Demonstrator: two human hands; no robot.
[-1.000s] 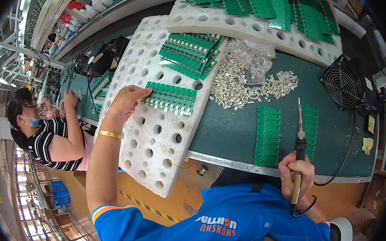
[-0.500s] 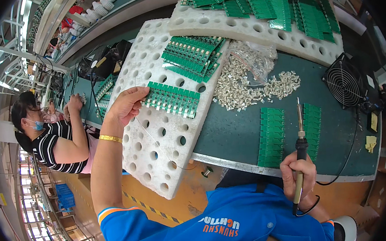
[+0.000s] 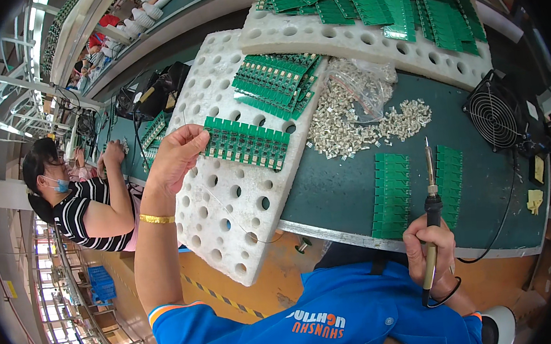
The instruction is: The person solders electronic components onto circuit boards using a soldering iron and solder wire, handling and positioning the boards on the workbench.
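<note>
Between the thumb and fingers of my left hand (image 3: 180, 153) is the left end of a green circuit board panel (image 3: 247, 143), a strip with rows of small parts. It is over a white foam board (image 3: 210, 206) full of round holes. A thin wire runs down from near that hand across the foam. My right hand (image 3: 430, 247) grips a soldering iron (image 3: 432, 214) by its handle, tip pointing away from me. Two green panels lie on the bench at either side of the iron, a left panel (image 3: 390, 195) and a right panel (image 3: 450, 184).
Stacked boards (image 3: 278, 81) lie on the foam, more on a second foam block (image 3: 342, 37) behind. Small white connectors (image 3: 348, 114) spill from a clear bag. A black fan (image 3: 494, 113) stands at right. A solder spool (image 3: 303, 245) hangs below the bench edge. A co-worker (image 3: 90, 199) sits left.
The panel in my left hand has tilted, so its lower edge and protruding parts look different. My right hand stays on the soldering iron; the whole view has shifted slightly.
</note>
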